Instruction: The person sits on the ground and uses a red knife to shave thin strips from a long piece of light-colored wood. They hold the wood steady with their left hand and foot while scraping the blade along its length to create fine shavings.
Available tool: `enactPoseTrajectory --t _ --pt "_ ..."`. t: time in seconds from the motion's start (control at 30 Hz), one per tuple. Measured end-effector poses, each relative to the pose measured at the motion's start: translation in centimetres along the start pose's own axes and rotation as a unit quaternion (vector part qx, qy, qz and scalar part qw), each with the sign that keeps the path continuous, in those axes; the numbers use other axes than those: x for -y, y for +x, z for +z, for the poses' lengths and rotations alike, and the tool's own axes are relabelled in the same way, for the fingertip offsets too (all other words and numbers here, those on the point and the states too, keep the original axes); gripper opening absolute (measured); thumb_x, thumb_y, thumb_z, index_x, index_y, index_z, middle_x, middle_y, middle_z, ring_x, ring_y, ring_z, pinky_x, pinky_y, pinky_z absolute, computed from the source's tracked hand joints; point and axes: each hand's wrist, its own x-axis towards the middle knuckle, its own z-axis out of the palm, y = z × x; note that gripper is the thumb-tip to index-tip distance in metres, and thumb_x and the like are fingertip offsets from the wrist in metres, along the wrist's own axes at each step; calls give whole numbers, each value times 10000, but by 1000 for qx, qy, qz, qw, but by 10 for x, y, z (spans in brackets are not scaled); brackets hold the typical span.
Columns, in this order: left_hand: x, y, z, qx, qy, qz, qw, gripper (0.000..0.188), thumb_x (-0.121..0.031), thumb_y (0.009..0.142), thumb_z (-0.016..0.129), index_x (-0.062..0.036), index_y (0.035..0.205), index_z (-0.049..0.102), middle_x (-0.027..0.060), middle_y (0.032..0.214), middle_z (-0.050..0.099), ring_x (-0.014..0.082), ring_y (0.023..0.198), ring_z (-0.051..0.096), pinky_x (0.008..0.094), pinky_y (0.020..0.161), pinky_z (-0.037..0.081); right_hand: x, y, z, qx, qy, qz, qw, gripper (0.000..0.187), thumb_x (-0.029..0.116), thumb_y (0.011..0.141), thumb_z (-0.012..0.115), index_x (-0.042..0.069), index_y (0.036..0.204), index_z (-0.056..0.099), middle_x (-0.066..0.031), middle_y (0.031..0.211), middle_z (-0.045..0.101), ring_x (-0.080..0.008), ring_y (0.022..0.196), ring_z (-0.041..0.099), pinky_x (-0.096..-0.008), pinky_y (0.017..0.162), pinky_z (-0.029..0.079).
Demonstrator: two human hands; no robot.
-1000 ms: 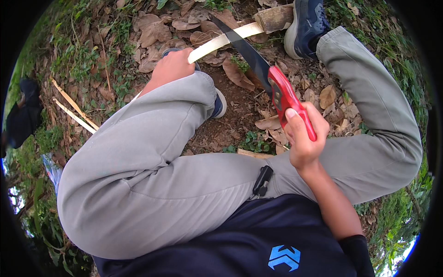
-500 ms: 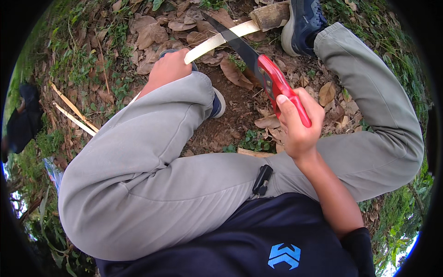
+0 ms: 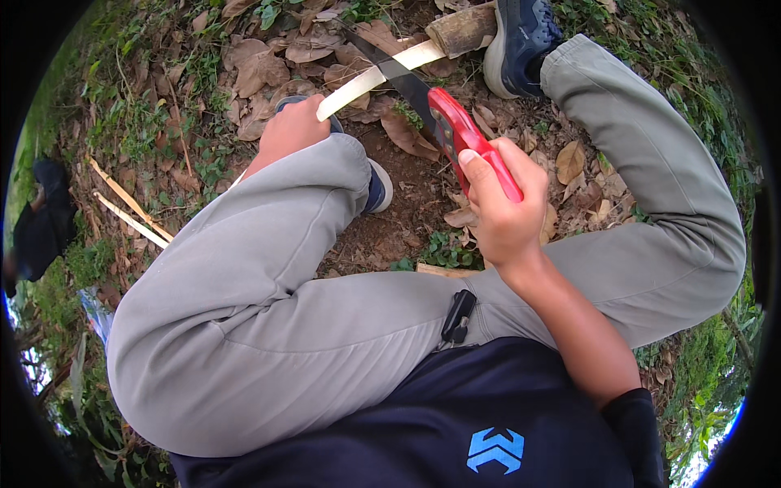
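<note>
My right hand [image 3: 510,203] is wrapped round the red handle of a saw [image 3: 460,130], which looks like a folding pruning saw. Its dark blade lies across a pale, flat wooden strip [image 3: 350,93] and points to the far left. At the strip's near end, my left hand [image 3: 291,134] is closed on it beside my left knee, which hides part of the wrist. The strip's far end meets a short log [image 3: 461,31] next to my right shoe [image 3: 521,49].
Dry leaves [image 3: 264,69] and green plants cover the soil around my feet. Two thin pale sticks [image 3: 130,207] lie to the left of my bent left leg. A piece of wood [image 3: 443,269] shows beyond my lap. A dark shape [image 3: 45,220] stands at the far left edge.
My right hand and the saw have shifted left and slightly away from me, the blade still crossing the strip. The whole view has also moved a little. My left hand keeps its grip.
</note>
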Motion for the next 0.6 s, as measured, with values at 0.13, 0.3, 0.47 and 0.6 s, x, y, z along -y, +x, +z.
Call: enactPoseTrajectory --t 0.13,0.3,0.47,0.6 --pt "6 -2 3 1 -12 -4 1000 273 -218 923 517 -146 1154 643 232 1046 718 464 1033 664 572 888 513 31 -29 -28 4 33 66 997 196 121 973 660 14 822 596 33 633 491 -44 561 400 -269 501 304" --pt "0 -5 0 -9 -5 -1 1000 262 -215 923 522 -140 1140 649 222 1037 721 459 1022 667 572 876 513 46 -53 -53 -7 69 86 994 191 127 973 667 14 832 603 40 633 484 -37 562 392 -259 506 299" --pt "0 -3 -4 -7 -14 3 1000 253 -211 925 521 -138 1130 650 215 1033 721 453 1018 668 569 870 515 8 -15 -16 13 3 33 999 222 128 966 669 13 803 572 -2 612 460 -74 566 387 -299 512 314" --pt "4 -5 -2 -8 0 0 1000 236 -216 943 509 -130 1106 655 216 1050 728 448 1026 682 561 887 528 54 -44 -48 15 39 64 997 196 112 978 640 11 822 578 39 624 463 -32 546 389 -254 491 284"
